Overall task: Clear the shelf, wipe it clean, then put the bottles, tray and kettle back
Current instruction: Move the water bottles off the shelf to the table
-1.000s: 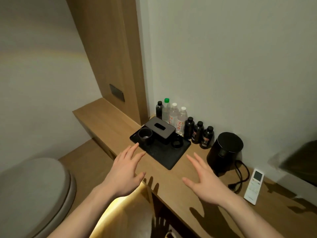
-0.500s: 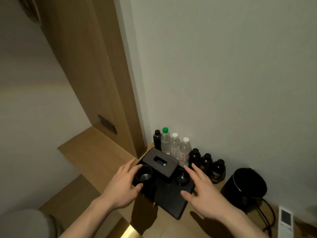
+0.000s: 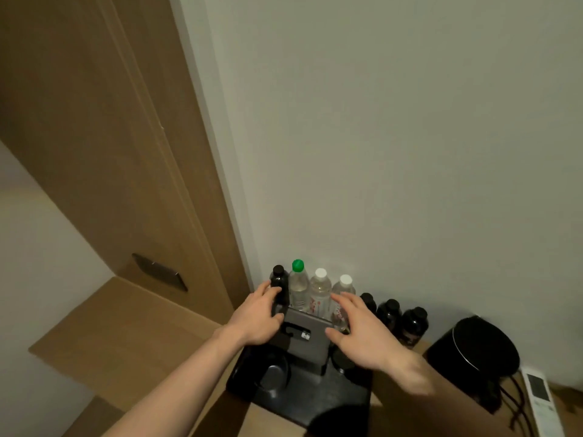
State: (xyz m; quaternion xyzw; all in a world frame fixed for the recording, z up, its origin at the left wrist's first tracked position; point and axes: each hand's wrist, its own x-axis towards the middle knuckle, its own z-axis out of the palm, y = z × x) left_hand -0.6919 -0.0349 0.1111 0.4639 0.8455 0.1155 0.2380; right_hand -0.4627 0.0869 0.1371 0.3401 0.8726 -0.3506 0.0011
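Note:
On the wooden shelf [image 3: 135,329] a row of bottles stands against the wall: a small black bottle [image 3: 279,280], a green-capped clear bottle [image 3: 298,283], two white-capped clear bottles [image 3: 320,290] and three small dark bottles [image 3: 413,324]. In front lies the black tray [image 3: 315,402] with a tissue box [image 3: 307,340] and a dark cup [image 3: 273,373]. The black kettle [image 3: 473,351] stands to the right. My left hand [image 3: 257,318] is open, fingertips at the small black bottle. My right hand [image 3: 359,332] is open, fingers spread at the rightmost white-capped bottle.
A white remote [image 3: 540,397] and the kettle's black cord [image 3: 514,402] lie at the far right. A wooden panel with a metal plate [image 3: 159,272] rises left of the bottles. The white wall stands directly behind the row.
Both hands moved forward, from the tray's near side, over the cup and tissue box, to the bottle row. The view came closer and tilted up.

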